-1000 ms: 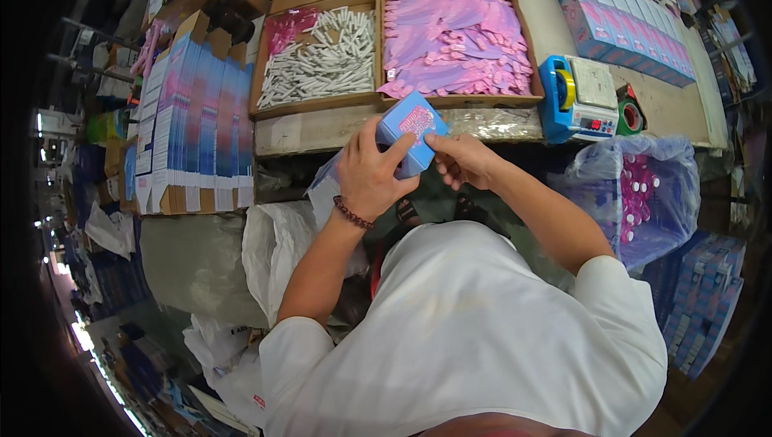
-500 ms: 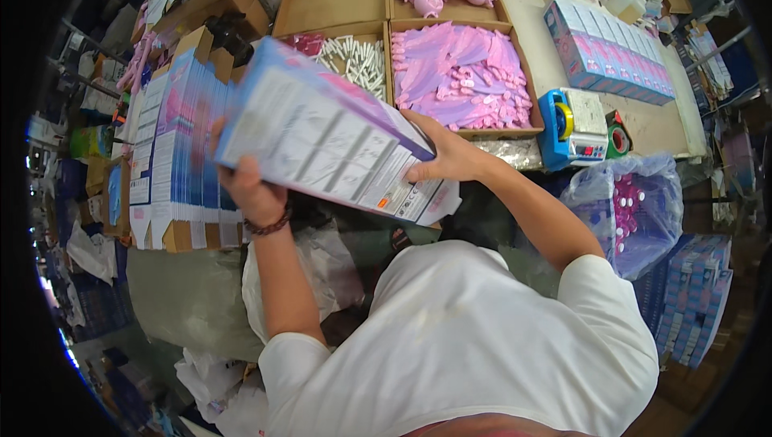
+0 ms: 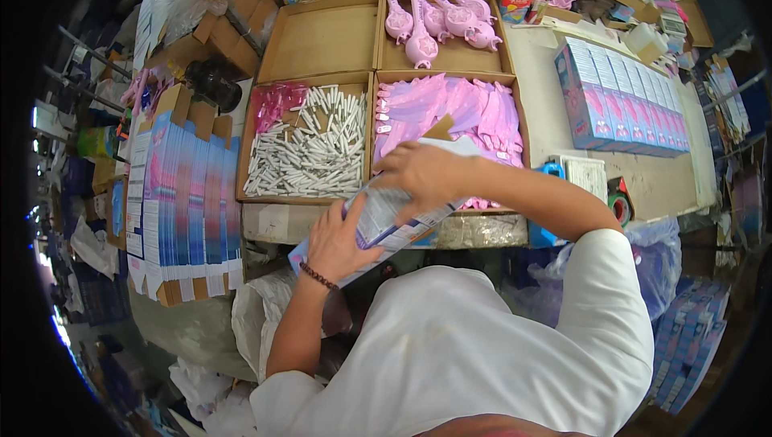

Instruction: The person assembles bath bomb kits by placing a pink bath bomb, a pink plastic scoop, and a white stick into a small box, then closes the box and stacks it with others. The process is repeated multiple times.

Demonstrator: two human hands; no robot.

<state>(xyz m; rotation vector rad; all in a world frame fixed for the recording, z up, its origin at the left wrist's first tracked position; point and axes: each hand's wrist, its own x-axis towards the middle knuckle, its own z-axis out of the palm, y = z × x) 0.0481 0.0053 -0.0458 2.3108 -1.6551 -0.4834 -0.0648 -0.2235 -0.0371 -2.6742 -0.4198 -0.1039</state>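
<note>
A blue and white cardboard box (image 3: pixel 388 213) slants over the table's front edge, its far end pointing up to the right. My left hand (image 3: pixel 343 242), with a beaded bracelet at the wrist, grips the lower left end, thumb on one side and fingers along the face. Across the upper end lies my right hand (image 3: pixel 425 178), its bent fingers holding the box's sides. A flap (image 3: pixel 460 146) stands out past that hand, partly over the tray of pink and purple pieces (image 3: pixel 414 107). My hands hide much of the box's printed face.
To the left stands a tightly packed row of flat cartons (image 3: pixel 189 204). White sticks (image 3: pixel 314 151) fill a cardboard tray; pink wands (image 3: pixel 420 43) lie in another behind. Finished-looking boxes (image 3: pixel 619 103) line the right, near a tape dispenser (image 3: pixel 583 176) and a plastic-lined bin (image 3: pixel 655 256).
The box has come down and rightward, from broadside at the left to a slant before the trays. My right hand has shifted onto its upper end, and the flap there now sticks up.
</note>
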